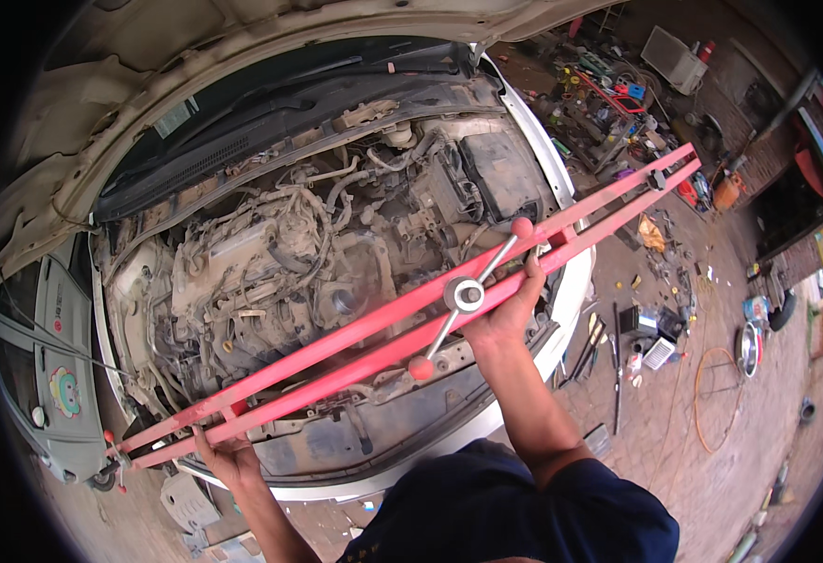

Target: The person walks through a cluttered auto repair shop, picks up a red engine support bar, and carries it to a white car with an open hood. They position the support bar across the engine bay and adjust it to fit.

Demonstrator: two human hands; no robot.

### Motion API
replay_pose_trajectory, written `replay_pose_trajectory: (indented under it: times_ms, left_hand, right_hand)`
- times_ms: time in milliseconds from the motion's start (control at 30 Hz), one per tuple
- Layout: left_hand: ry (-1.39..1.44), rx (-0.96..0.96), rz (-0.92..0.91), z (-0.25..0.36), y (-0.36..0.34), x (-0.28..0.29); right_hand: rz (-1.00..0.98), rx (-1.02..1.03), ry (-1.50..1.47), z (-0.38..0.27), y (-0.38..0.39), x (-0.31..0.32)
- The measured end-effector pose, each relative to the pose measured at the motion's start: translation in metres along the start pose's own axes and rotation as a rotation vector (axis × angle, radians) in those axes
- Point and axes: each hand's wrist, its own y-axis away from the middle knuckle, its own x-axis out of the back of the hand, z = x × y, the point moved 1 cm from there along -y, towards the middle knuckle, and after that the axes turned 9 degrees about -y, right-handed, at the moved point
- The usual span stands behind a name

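A long red double-rail support beam stretches diagonally over the open, dusty engine bay of a car. My left hand grips the lower rail toward its left end. My right hand is closed on the lower rail right of the middle, its fingertips partly hidden behind the beam. Beside it, a metal crank with a round hub and two red knobs sits on the beam. A smaller red-knobbed fitting is at the beam's left end, and a dark fitting is near the right end.
The raised hood arches overhead. The white front fender borders the bay on the right. A grey car door is at the left. On the paved floor at right lie tools, a hose, boxes and a cluttered rack.
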Motion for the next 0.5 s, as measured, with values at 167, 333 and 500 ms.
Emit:
replay_pose_trajectory:
  times_ms: [167,333,500]
  left_hand:
    - [0.084,-0.041,0.020,-0.002,-0.019,0.006]
    - [0.259,-0.046,0.089,0.001,-0.032,-0.005]
    - [0.255,-0.074,0.014,0.000,-0.044,-0.013]
  right_hand:
    - [0.024,-0.017,-0.034,0.014,-0.025,-0.015]
    - [-0.025,-0.112,-0.067,0.030,-0.047,-0.032]
    - [-0.014,-0.135,-0.073,0.044,-0.070,-0.045]
